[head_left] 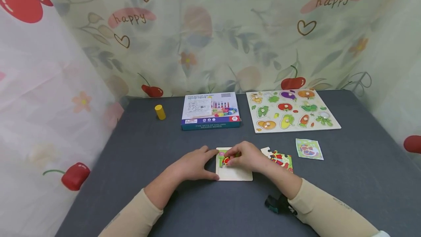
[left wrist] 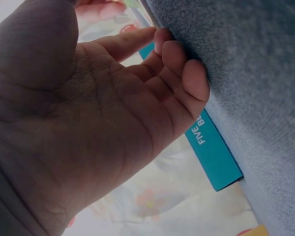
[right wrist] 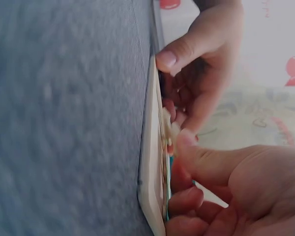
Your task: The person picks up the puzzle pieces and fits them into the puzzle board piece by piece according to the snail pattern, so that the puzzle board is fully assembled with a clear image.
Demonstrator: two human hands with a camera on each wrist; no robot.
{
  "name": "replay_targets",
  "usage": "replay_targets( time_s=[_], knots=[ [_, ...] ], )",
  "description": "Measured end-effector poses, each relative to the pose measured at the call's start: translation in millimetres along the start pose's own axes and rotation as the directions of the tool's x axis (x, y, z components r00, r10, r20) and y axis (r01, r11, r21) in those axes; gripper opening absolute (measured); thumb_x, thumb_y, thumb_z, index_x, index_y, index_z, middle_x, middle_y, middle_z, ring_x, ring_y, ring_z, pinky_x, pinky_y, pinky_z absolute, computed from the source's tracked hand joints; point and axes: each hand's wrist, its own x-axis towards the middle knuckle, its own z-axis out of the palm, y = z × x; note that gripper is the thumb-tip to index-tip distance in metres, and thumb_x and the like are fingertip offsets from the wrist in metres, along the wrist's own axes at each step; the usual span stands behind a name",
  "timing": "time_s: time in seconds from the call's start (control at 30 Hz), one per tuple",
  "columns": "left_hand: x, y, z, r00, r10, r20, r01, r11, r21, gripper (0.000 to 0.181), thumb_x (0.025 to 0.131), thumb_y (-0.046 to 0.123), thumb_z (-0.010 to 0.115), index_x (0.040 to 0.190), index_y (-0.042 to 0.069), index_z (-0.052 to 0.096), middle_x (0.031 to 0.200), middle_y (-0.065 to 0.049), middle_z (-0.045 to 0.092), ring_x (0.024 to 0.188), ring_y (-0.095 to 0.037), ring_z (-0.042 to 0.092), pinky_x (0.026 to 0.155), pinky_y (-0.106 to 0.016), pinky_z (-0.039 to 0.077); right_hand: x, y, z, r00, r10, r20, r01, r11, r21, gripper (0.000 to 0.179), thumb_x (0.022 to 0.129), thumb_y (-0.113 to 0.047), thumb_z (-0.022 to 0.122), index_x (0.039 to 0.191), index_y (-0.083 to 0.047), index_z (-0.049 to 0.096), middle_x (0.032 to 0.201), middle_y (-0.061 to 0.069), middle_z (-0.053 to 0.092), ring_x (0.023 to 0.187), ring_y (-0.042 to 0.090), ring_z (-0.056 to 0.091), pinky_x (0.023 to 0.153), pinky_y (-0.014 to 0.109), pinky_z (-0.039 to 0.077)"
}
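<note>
A small pale wooden puzzle tray lies on the table with colourful pieces in its upper left part. My left hand rests at the tray's left side, thumb and forefinger spread along the edge; its other fingers bend loosely in the left wrist view. Over the tray, my right hand pinches a puzzle piece between thumb and fingers, its pale edge showing in the right wrist view. The fingers hide most of the piece's face. Several joined or overlapping puzzle pieces lie right of the tray, partly behind my right forearm.
Behind the tray lies a boxed bead set, with a yellow cylinder to its left. A vegetable peg board is at the back right, a picture card before it. A black object is by my right sleeve.
</note>
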Motion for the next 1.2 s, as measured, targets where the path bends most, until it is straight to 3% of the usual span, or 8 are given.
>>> replay_targets(
  time_s=[0.2, 0.43, 0.67, 0.77, 0.87, 0.93, 1.2],
  knots=[
    [-0.4, -0.2, -0.1, 1.0, -0.002, 0.002, 0.002, 1.0, -0.01, 0.091, 0.082, 0.063, 0.077, 0.157, 0.021, 0.045, 0.124, -0.004, 0.055, 0.105, -0.02, 0.054, 0.094, -0.043, 0.05, -0.4, 0.0, 5.0, 1.0, -0.006, -0.025, 0.004, 0.997, -0.082, 0.021, 0.089, -0.017, 0.082, 0.11, -0.015, 0.082, 0.098, -0.006, 0.073, 0.096, 0.014, 0.062, 0.083, 0.036, 0.048],
    [-1.1, 0.7, -1.7, 1.0, -0.017, 0.002, 0.017, 1.0, -0.019, 0.091, 0.082, 0.062, 0.078, 0.157, 0.023, 0.044, 0.126, -0.005, 0.054, 0.108, -0.021, 0.054, 0.094, -0.045, 0.051, -2.0, -2.7, 7.9, 0.998, -0.041, -0.048, 0.034, 0.989, -0.147, 0.022, 0.089, -0.015, 0.082, 0.111, -0.014, 0.082, 0.091, -0.01, 0.07, 0.09, 0.011, 0.061, 0.078, 0.034, 0.048],
    [-0.6, 1.2, -1.0, 1.0, -0.015, 0.001, 0.015, 1.0, -0.01, 0.091, 0.082, 0.062, 0.078, 0.157, 0.022, 0.045, 0.123, -0.005, 0.054, 0.104, -0.021, 0.054, 0.091, -0.043, 0.051, -1.3, 1.8, 11.1, 0.995, -0.063, -0.081, 0.047, 0.982, -0.184, 0.015, 0.087, -0.017, 0.084, 0.102, -0.016, 0.083, 0.082, -0.01, 0.063, 0.078, 0.008, 0.056, 0.071, 0.031, 0.045],
    [-0.3, 1.0, -0.4, 1.0, -0.017, 0.002, 0.017, 1.0, -0.007, 0.091, 0.082, 0.063, 0.078, 0.157, 0.022, 0.044, 0.124, -0.005, 0.054, 0.105, -0.02, 0.054, 0.092, -0.043, 0.051, -2.4, 3.3, 10.7, 0.985, -0.158, -0.068, 0.134, 0.952, -0.274, 0.015, 0.087, -0.019, 0.085, 0.101, -0.015, 0.084, 0.083, -0.01, 0.062, 0.075, 0.007, 0.055, 0.066, 0.028, 0.044],
    [-0.2, 0.8, -0.1, 1.0, -0.016, 0.001, 0.016, 1.0, -0.005, 0.091, 0.082, 0.063, 0.078, 0.157, 0.022, 0.044, 0.125, -0.005, 0.054, 0.105, -0.02, 0.053, 0.092, -0.043, 0.051, -4.3, 3.5, 10.0, 0.966, -0.256, -0.02, 0.231, 0.898, -0.375, 0.019, 0.088, -0.021, 0.083, 0.106, -0.013, 0.083, 0.083, -0.008, 0.059, 0.071, 0.007, 0.051, 0.06, 0.027, 0.041],
    [-0.1, 0.9, -0.1, 1.0, -0.011, 0.0, 0.011, 1.0, -0.005, 0.091, 0.082, 0.063, 0.078, 0.157, 0.022, 0.044, 0.124, -0.005, 0.054, 0.104, -0.02, 0.053, 0.092, -0.042, 0.05, -5.6, 3.3, 10.1, 0.959, -0.282, 0.007, 0.26, 0.874, -0.41, 0.022, 0.09, -0.024, 0.082, 0.109, -0.013, 0.082, 0.084, -0.008, 0.057, 0.07, 0.007, 0.047, 0.059, 0.026, 0.04],
    [0.0, 0.5, 0.5, 1.0, -0.014, -0.001, 0.014, 1.0, -0.007, 0.091, 0.082, 0.064, 0.077, 0.157, 0.023, 0.044, 0.123, -0.004, 0.054, 0.104, -0.02, 0.053, 0.09, -0.042, 0.051, -7.5, -0.8, 12.7, 0.972, -0.225, -0.06, 0.182, 0.894, -0.409, 0.021, 0.085, -0.025, 0.085, 0.104, -0.018, 0.084, 0.079, -0.008, 0.054, 0.067, 0.007, 0.046, 0.058, 0.027, 0.039]
  ],
)
